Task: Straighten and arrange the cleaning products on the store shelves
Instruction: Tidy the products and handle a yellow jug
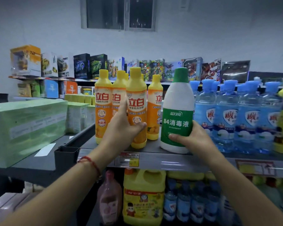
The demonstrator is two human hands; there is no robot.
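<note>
Orange and yellow up front: our left hand [121, 128] wraps its fingers and thumb round the front dish soap bottle [136, 106], which stands upright at the shelf [155, 154] edge, just ahead of the other yellow-capped bottles [103, 105]. Over on the other side, our right hand [192, 137] grips the lower part of the white disinfectant bottle [177, 110] with the green cap, thumb across the green label, its base down on the shelf. Blue bottles [225, 118] line up just beside it, and green packs [26, 128] sit well off on the neighbouring shelf.
</note>
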